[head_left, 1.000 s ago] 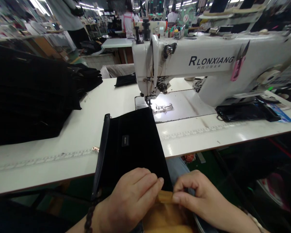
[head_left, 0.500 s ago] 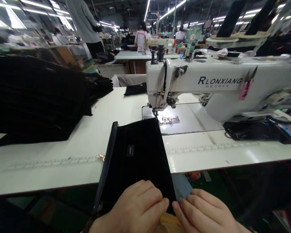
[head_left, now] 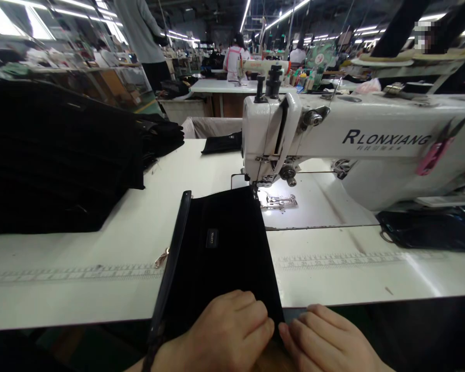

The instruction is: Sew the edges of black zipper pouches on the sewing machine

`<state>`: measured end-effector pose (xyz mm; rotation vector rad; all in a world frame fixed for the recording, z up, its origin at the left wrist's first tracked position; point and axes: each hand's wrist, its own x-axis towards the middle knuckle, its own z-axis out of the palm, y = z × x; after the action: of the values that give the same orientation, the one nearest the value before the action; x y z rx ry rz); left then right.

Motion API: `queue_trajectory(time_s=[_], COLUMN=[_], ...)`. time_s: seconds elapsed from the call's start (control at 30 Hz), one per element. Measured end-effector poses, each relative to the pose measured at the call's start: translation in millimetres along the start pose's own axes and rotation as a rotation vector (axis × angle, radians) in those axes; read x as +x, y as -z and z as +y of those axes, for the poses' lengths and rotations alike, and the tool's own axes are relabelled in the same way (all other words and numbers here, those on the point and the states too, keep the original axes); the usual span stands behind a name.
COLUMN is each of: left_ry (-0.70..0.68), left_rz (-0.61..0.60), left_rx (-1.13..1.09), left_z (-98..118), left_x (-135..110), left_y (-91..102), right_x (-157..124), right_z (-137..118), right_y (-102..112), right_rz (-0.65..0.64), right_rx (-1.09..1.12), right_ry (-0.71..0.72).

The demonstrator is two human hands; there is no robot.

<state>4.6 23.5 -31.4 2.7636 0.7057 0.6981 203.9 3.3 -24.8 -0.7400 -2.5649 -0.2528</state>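
Observation:
A black fabric pouch (head_left: 227,258) with a small label lies over the table's front edge. Its far corner is at the needle of a white sewing machine (head_left: 269,139). Along its left side runs a dark zipper band with a metal zipper pull (head_left: 162,258). My left hand (head_left: 227,333) is closed on the pouch's near part, fingers curled over the fabric. Beside it, my right hand (head_left: 329,341) pinches the near right corner, its fingers pressed together. The fingertips of both hands almost meet, and the edge between them is partly hidden.
A large pile of black fabric pieces (head_left: 62,160) covers the table's left side. Another black piece (head_left: 221,143) lies behind the needle. Pink thread snips (head_left: 436,155) hang on the machine arm. A dark glossy case (head_left: 430,227) rests at right. Printed rulers cross the tabletop (head_left: 112,299).
The view has shifted slightly, so the machine appears larger and further right. Both hands keep their hold on the pouch, whose far corner stays at the needle.

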Motion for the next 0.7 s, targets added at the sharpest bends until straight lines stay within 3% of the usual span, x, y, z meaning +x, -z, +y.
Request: queue_trajectory(time_s=[0.2, 0.4, 0.7], left_ry=[0.022, -0.009, -0.084], left_rz=[-0.105, -0.208, -0.112], left_rx=[0.012, -0.017, 0.026], left_z=[-19, -45, -83], left_x=[12, 25, 42], left_y=[7.0, 11.7, 9.1], right_x=[13, 30, 51], right_z=[18, 43, 81], right_y=[-8, -8, -21], right_rz=[-0.014, -0.220, -0.399], right_rx=[0.052, 0.170, 0.232], right_ry=[-0.033, 0.000, 0.048])
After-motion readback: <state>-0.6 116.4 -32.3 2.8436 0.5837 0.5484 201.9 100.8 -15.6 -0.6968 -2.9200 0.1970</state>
